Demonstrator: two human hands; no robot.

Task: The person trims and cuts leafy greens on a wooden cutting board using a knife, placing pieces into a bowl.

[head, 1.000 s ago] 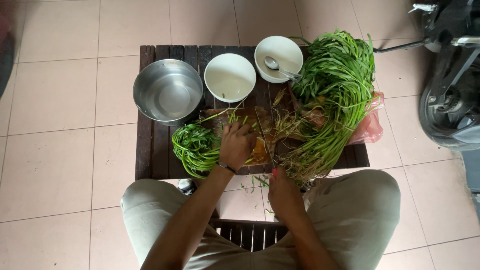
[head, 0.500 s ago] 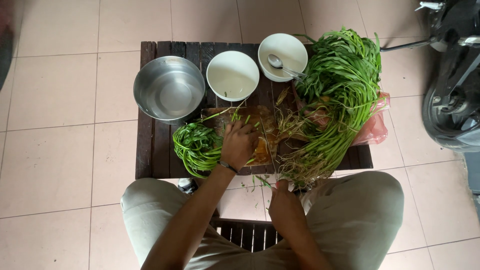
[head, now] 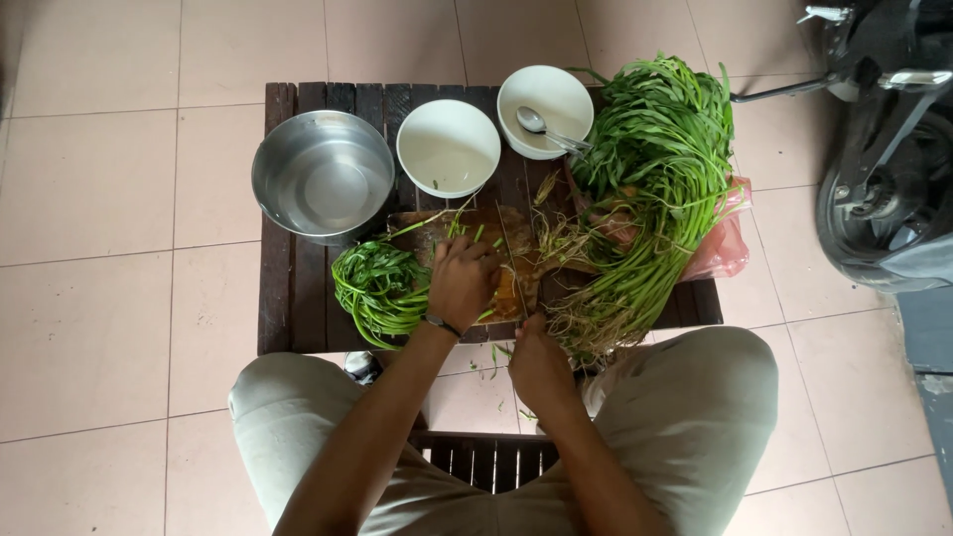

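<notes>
My knees in light trousers filled the bottom of the view, a slatted stool (head: 486,459) showing between them. My right hand (head: 539,365) sat at the near edge of the low dark slatted surface (head: 288,298), fingers curled shut around what looked like a knife handle; the handle itself was hidden, so I cannot tell for sure. A thin blade (head: 512,260) ran away from that hand across the wooden cutting board (head: 516,288). My left hand (head: 463,280), with a band at the wrist, lay palm down on the board, fingers bent and pressing on a few green stems (head: 447,223) just left of the blade. Whether it gripped them or only pinned them, cannot tell. Just left of that hand lay a coiled bunch of trimmed greens (head: 377,288), touching the board's left side. Right of the board a big pile of long leafy greens (head: 660,189) with pale roots at the near end lay over a pink plastic bag (head: 723,248), reaching to the far right corner of the surface. Beyond the board stood a steel bowl (head: 323,177) at far left, a white bowl (head: 449,149) in the middle, and another white bowl with a spoon (head: 544,124) in it, farther right. Tiled floor (head: 99,199) all around, part of a motorbike (head: 884,169) at the right edge
</notes>
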